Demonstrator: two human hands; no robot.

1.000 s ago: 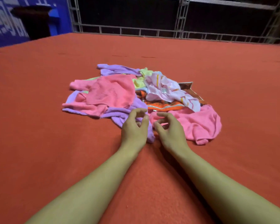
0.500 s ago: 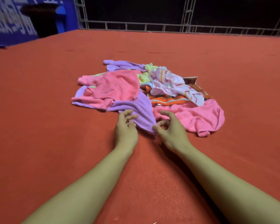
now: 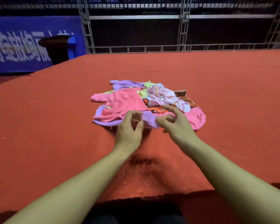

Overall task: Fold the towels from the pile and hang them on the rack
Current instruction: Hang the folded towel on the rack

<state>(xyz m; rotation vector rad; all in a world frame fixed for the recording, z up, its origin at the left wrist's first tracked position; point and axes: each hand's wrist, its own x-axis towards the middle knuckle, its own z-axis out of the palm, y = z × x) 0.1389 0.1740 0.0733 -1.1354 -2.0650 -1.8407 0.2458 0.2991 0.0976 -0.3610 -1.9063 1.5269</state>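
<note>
A pile of small towels (image 3: 128, 102) lies in the middle of the red table (image 3: 55, 126): pink ones, purple ones, a yellow-green one, a white patterned one (image 3: 165, 97) and an orange one. The near corner of a purple towel (image 3: 149, 121) is lifted between my hands. My left hand (image 3: 129, 128) pinches its left side with thumb and fingers. My right hand (image 3: 174, 123) holds its right end with curled fingers. A second pink towel (image 3: 196, 118) lies just beyond my right hand. No rack is in view.
The table's near edge (image 3: 136, 198) runs just below my forearms. Behind the far edge stand a grey metal truss frame (image 3: 183, 29), a blue banner (image 3: 23, 46) and a dark bin (image 3: 57, 47) at the back left.
Both hands have closed on the purple towel's near corner and raised it off the table. The camera has tilted up and back, showing the table's near edge.
</note>
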